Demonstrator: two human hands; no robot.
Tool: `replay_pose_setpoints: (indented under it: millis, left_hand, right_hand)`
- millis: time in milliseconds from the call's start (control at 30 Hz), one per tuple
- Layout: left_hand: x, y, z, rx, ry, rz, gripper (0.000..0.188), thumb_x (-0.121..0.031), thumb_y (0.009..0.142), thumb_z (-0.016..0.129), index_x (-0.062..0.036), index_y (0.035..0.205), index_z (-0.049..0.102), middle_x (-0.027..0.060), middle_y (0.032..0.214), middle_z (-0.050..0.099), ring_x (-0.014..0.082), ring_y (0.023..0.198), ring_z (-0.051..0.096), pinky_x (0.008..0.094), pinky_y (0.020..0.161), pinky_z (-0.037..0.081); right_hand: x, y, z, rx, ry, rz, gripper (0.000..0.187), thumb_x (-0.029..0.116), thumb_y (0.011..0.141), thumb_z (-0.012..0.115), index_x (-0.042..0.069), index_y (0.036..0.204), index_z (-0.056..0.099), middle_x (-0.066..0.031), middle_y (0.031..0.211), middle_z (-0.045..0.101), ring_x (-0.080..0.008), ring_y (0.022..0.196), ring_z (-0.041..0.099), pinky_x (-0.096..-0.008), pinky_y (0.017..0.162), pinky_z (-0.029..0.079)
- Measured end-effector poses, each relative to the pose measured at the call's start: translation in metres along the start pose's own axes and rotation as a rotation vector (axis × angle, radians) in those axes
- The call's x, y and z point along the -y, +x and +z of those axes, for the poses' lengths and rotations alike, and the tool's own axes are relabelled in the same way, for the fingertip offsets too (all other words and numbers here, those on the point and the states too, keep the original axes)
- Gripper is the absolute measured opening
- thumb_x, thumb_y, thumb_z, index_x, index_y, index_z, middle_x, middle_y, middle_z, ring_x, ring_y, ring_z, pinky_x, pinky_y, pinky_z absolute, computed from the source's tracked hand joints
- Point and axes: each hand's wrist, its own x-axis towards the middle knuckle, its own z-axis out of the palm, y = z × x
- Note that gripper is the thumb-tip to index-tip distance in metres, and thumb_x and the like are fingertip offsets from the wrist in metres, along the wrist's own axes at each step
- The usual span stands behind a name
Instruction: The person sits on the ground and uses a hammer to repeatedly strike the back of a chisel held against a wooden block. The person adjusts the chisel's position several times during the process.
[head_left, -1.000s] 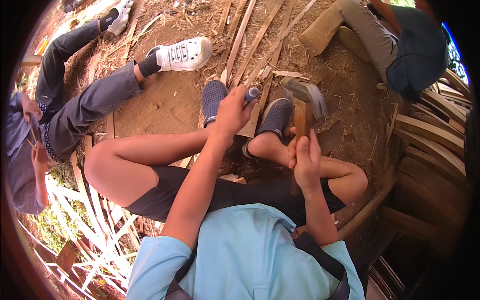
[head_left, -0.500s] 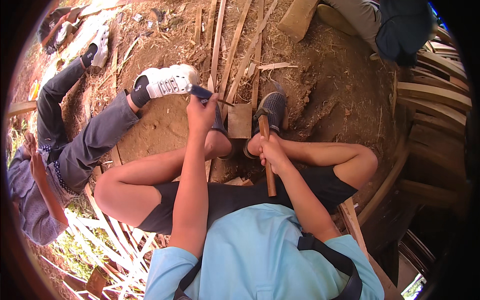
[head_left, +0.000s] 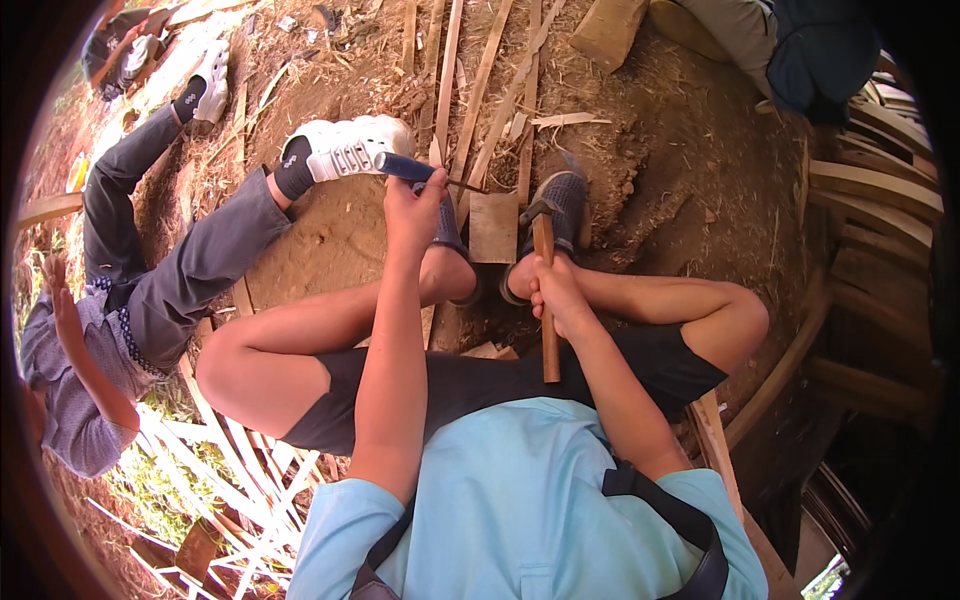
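Observation:
My left hand (head_left: 412,207) is closed round the blue handle (head_left: 405,168) of a tool with a thin dark shaft; its exact kind is unclear. The shaft slants right, its end at the upper edge of a squarish wooden block (head_left: 493,230). This block stands between my feet. My right hand (head_left: 562,298) grips a hammer (head_left: 546,300) low on its wooden handle. The dark hammer head is up by my right shoe, just right of the block and apart from the blue-handled tool.
Long wooden strips (head_left: 480,90) lie on the dirt beyond the block. A seated person's white shoe (head_left: 350,147) is close to my left hand. Another person sits at upper right by a wood chunk (head_left: 608,35). Curved wooden pieces (head_left: 870,190) are stacked at right.
The whole view has shifted slightly, moving the scene right and up. Both hands keep their holds, and the blue-handled tool lies a little flatter. The person at left has raised a hand.

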Motion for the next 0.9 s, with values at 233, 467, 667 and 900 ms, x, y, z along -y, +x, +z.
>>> replay_pose_setpoints:
  millis: [233, 467, 667, 900]
  left_hand:
    - [0.012, -0.005, 0.007, -0.079, 0.072, 0.113, 0.021, -0.014, 0.088, 0.070, -0.0011, 0.100, 0.059, 0.0060, 0.081, 0.067, 0.0109, 0.069, 0.062, 0.0276, 0.064, 0.050]
    - [0.012, -0.004, 0.003, -0.117, 0.092, 0.106, 0.022, -0.016, 0.088, 0.070, -0.0004, 0.099, 0.058, 0.0064, 0.077, 0.067, 0.0123, 0.067, 0.064, 0.0285, 0.063, 0.051]
    - [0.014, -0.003, 0.004, -0.132, 0.068, 0.112, 0.023, -0.016, 0.088, 0.070, -0.0001, 0.098, 0.058, 0.0060, 0.076, 0.066, 0.0125, 0.066, 0.064, 0.0287, 0.063, 0.051]
    - [0.014, -0.003, 0.003, -0.148, 0.032, 0.084, 0.023, -0.016, 0.088, 0.070, 0.0001, 0.099, 0.057, 0.0060, 0.079, 0.066, 0.0117, 0.066, 0.063, 0.0278, 0.061, 0.052]
  right_hand:
    - [-0.002, -0.003, -0.002, 0.024, 0.035, 0.001, 0.019, 0.035, 0.102, 0.045, 0.018, 0.111, 0.043, 0.0035, 0.073, 0.044, -0.0043, 0.050, 0.040, -0.0208, 0.041, 0.037]
    - [-0.004, -0.004, -0.004, 0.050, 0.053, -0.016, 0.026, 0.039, 0.101, 0.048, 0.013, 0.102, 0.042, 0.0008, 0.078, 0.044, -0.0071, 0.054, 0.043, -0.0243, 0.042, 0.038]
    - [-0.003, -0.004, -0.003, 0.032, 0.057, 0.008, 0.021, 0.037, 0.102, 0.047, 0.018, 0.109, 0.043, 0.0028, 0.074, 0.044, -0.0047, 0.050, 0.041, -0.0211, 0.042, 0.037]
    - [-0.003, -0.004, -0.004, 0.042, 0.071, 0.018, 0.022, 0.038, 0.101, 0.048, 0.017, 0.106, 0.042, 0.0025, 0.074, 0.044, -0.0049, 0.051, 0.041, -0.0213, 0.042, 0.037]
